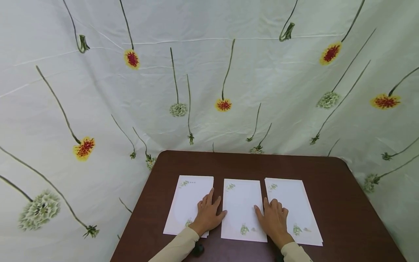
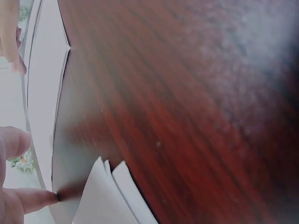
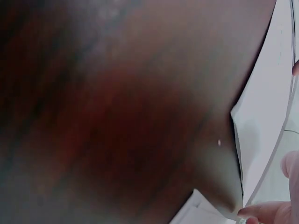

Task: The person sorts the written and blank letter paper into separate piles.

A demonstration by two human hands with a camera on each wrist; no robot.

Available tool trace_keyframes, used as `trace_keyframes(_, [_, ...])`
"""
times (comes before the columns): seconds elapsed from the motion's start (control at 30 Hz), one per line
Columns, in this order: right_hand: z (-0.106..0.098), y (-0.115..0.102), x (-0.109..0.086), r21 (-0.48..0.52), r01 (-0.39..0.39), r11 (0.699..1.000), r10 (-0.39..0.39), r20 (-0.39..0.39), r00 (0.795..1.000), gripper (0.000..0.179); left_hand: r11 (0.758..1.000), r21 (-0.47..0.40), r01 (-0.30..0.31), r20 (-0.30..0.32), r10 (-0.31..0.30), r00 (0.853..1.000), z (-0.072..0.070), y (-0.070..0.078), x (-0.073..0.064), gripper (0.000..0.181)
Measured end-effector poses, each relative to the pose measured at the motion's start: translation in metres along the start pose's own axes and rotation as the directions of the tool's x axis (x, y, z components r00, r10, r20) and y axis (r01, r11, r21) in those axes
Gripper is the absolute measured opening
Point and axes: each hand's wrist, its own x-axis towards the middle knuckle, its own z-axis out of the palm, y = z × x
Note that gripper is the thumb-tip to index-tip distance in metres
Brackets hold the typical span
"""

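Three piles of white paper with pale green floral prints lie side by side. My left hand (image 1: 208,214) rests over the right edge of the left pile (image 1: 186,203), its thumb pointing to the middle pile (image 1: 243,207). Between the middle and right piles is my right hand (image 1: 275,220), thumb over the middle pile's right edge and other fingers on the right pile (image 1: 302,214). Neither hand grips anything. In the left wrist view, a left fingertip (image 2: 51,197) meets the table beside layered sheets (image 2: 112,200). The right wrist view shows right-hand fingers (image 3: 268,212) near a paper corner (image 3: 198,207).
The dark brown table (image 1: 347,203) has rounded far corners. Behind and around it hangs a white cloth (image 1: 209,72) printed with flowers and stems. A small black object (image 1: 198,249) sits under the left wrist.
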Motion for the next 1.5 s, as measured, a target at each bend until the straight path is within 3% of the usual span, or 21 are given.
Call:
trace_keyframes(0.17, [0.004, -0.001, -0.004, -0.013, -0.027, 1.000, 0.027, 0.032, 0.999, 0.068, 1.000, -0.022, 0.015, 0.022, -0.015, 1.000, 0.001, 0.004, -0.001, 0.067])
trace_keyframes(0.43, [0.007, -0.001, -0.003, 0.024, -0.031, 0.999, 0.031, 0.016, 0.999, 0.067, 1.000, 0.001, -0.012, 0.023, 0.012, 1.000, 0.001, 0.005, 0.000, 0.067])
trace_keyframes(0.77, [0.007, -0.003, -0.003, 0.039, -0.041, 0.998, 0.039, 0.032, 0.999, 0.067, 1.000, -0.010, 0.027, 0.056, -0.026, 0.998, 0.001, 0.010, 0.003, 0.069])
trace_keyframes(1.03, [0.007, -0.004, -0.003, 0.036, -0.040, 0.999, 0.038, 0.044, 0.998, 0.066, 0.999, -0.034, 0.014, 0.060, -0.012, 0.998, 0.001, 0.009, 0.000, 0.068])
trace_keyframes(1.27, [0.009, -0.005, -0.004, 0.072, -0.027, 0.997, 0.026, 0.019, 0.999, 0.061, 0.997, -0.080, 0.018, 0.044, -0.015, 0.999, -0.001, 0.011, 0.000, 0.063])
trace_keyframes(1.5, [0.009, -0.008, -0.005, 0.101, -0.016, 0.995, 0.017, -0.003, 1.000, 0.059, 0.994, -0.094, 0.049, 0.069, -0.043, 0.997, 0.000, 0.013, 0.000, 0.064])
